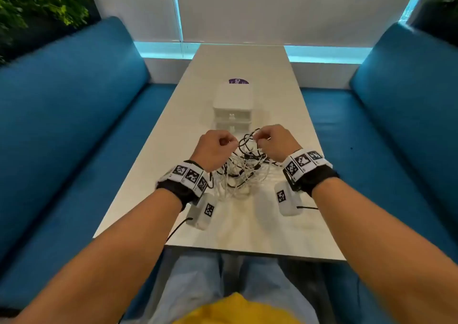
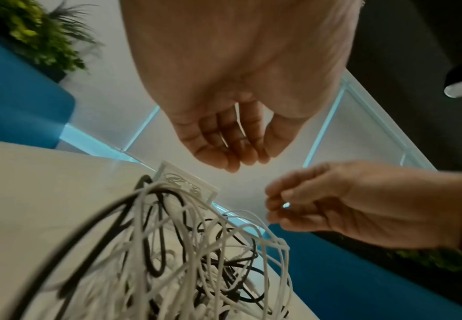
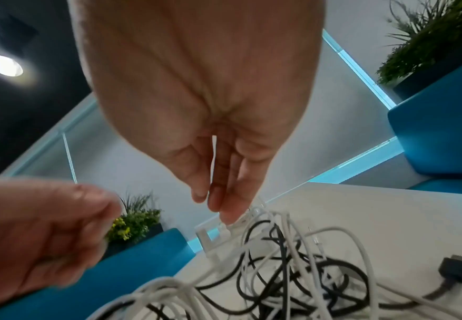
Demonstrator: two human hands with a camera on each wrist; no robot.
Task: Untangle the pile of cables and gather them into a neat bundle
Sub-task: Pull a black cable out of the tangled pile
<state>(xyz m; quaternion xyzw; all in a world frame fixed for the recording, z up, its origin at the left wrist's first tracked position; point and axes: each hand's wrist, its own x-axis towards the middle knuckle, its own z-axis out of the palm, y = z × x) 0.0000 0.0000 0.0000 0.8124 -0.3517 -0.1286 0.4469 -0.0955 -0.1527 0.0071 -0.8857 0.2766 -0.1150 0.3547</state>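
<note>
Cables (image 1: 241, 172) lie tangled on our counter (image 1: 247, 229) before a white drawer box (image 1: 233, 105), both our left hand (image 1: 214, 149) and right hand (image 1: 275, 141) pinching white strands.

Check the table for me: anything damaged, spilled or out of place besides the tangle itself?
Nothing stands out. The black and white cables remain a knotted heap on the table, between the left hand and right hand. The white drawer box behind sits square. No visible spill or damage.

Blurred left hand (image 3: 32, 233), cables' (image 2: 169, 259) near loops
</note>
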